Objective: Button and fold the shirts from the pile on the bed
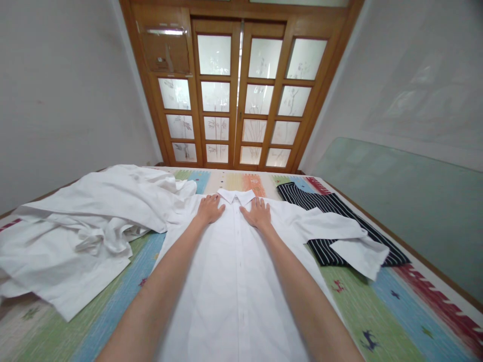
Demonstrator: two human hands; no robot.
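Observation:
A white button-up shirt (237, 271) lies spread front side up, its collar (237, 195) pointing away from me. My left hand (210, 208) rests flat on the shirt just left of the collar, fingers stretched out. On the other side, my right hand (257, 212) lies flat by the collar's right edge, its fingers apart. Neither hand grasps the cloth. The shirt's right-hand sleeve reaches out over a black-and-white striped garment (324, 201). Its left-hand sleeve runs up against a heap of white cloth and is partly hidden there.
The crumpled white clothing (94, 216) covers the left part of the surface. Beneath everything is a colourful striped cover (377, 306) with small figures. A pale green headboard-like panel (400, 201) borders the right side. Wooden glazed doors (237, 95) stand beyond the far edge.

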